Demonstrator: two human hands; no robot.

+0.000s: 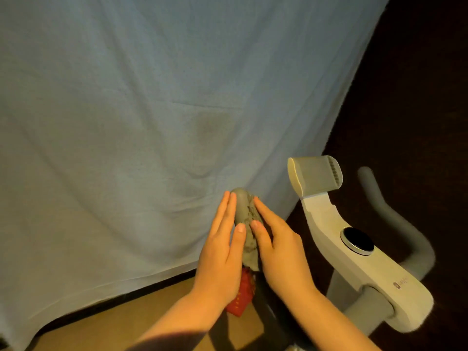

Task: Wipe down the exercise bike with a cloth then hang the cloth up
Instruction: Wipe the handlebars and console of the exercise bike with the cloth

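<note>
On the bike's left grey foam handlebar [240,206] | crumpled grey cloth [253,239] draped along it | left hand [222,252] and right hand [281,252] flank it, fingers straight, pressing, gripping nothing | white exercise bike frame [354,262] beside pale blue sheet [126,122] | judgement: wiping appears underway; hanging not yet done.
</note>
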